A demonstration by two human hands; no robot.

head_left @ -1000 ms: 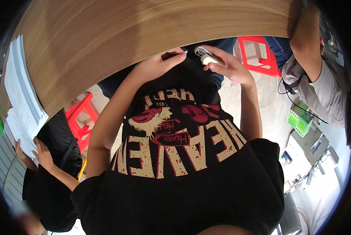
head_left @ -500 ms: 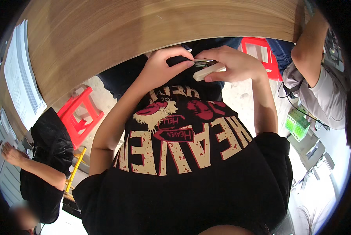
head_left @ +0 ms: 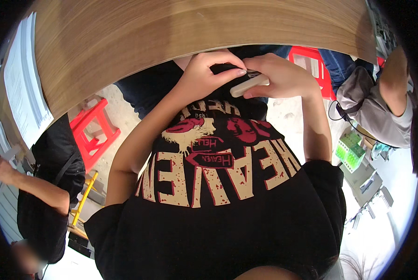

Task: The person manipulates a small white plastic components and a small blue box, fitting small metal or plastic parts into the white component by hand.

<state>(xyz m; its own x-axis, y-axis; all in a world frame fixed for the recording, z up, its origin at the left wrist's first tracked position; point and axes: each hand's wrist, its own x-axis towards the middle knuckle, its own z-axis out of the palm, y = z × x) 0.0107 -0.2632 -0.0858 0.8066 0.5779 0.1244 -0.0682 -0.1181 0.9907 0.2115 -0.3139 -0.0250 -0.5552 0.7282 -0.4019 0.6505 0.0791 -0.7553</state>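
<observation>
My right hand (head_left: 286, 74) is wrapped round a small white stapler (head_left: 249, 87), just beyond the near edge of the table and above my lap. The stapler's metal part lies apart from its white body, and my right fingers cover much of it. From the left, my left hand (head_left: 208, 73) reaches in with thumb and forefinger pinched at the dark metal part, close against the right fingers. Whatever small piece may be between those fingertips is hidden.
The wooden table (head_left: 190, 25) spans the far side, with a stack of printed sheets (head_left: 24, 79) at its left. Red stools (head_left: 94, 133) stand at both sides. One person in black (head_left: 48, 186) works at left; another in grey (head_left: 379, 105) sits at right.
My left fingertips have moved right along the metal part, up to my right hand. My right hand has hardly moved. The person at left has shifted their arm.
</observation>
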